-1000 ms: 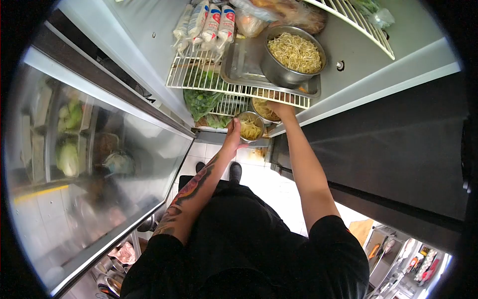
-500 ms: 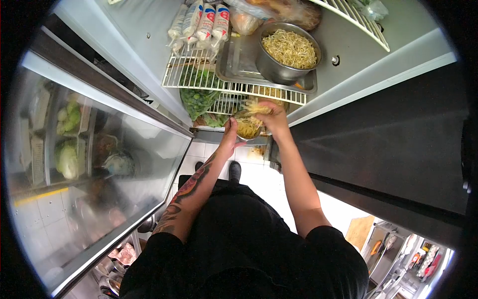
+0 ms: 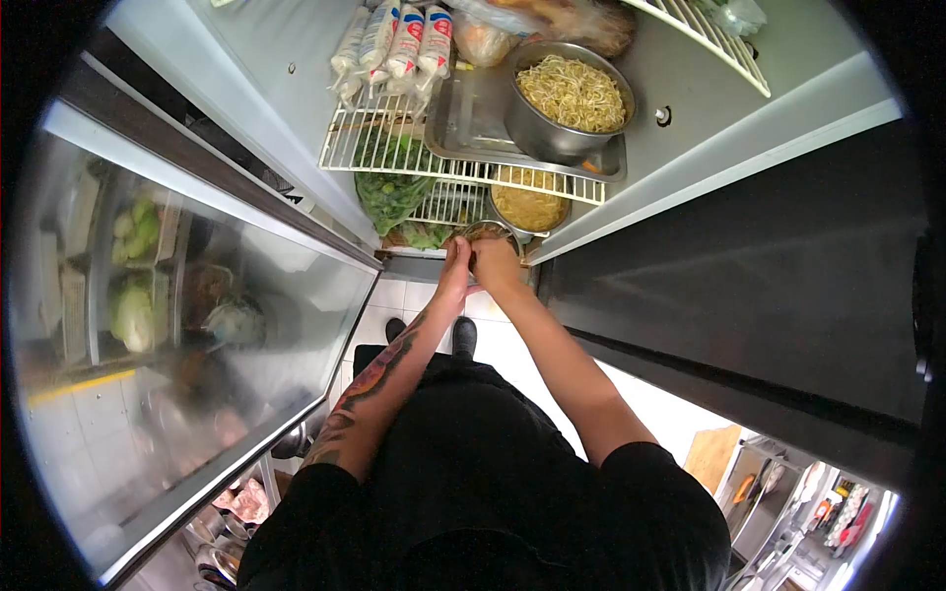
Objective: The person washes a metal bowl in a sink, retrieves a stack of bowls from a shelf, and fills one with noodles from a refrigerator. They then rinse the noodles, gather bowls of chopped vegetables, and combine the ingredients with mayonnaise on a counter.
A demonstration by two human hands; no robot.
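Note:
A small round metal bowl (image 3: pixel 490 228) is held low in front of the fridge's lower shelf. My left hand (image 3: pixel 454 268) grips its left side, thumb up along the rim. Over the bowl, my right hand (image 3: pixel 496 264) reaches in from the right, its knuckles up and its fingers hidden inside. The hand also covers most of the bowl's contents. Just behind, under the wire shelf, stands a metal pot of pale yellow strands (image 3: pixel 530 205). Higher up, a deep steel pot (image 3: pixel 557 145) full of bean sprouts (image 3: pixel 572 94) sits on a metal tray (image 3: pixel 468 123).
White tube-shaped packages (image 3: pixel 406 44) lie at the left of the wire shelf (image 3: pixel 379 146). Bagged leafy greens (image 3: pixel 392 197) fill the space below. A glass door (image 3: pixel 217 286) stands at my left, a dark panel (image 3: pixel 749 276) at my right.
My right hand has moved left and down into the bowl with the yellow strands it held; they are now out of sight. The lower pot is uncovered to view. My left hand stays put.

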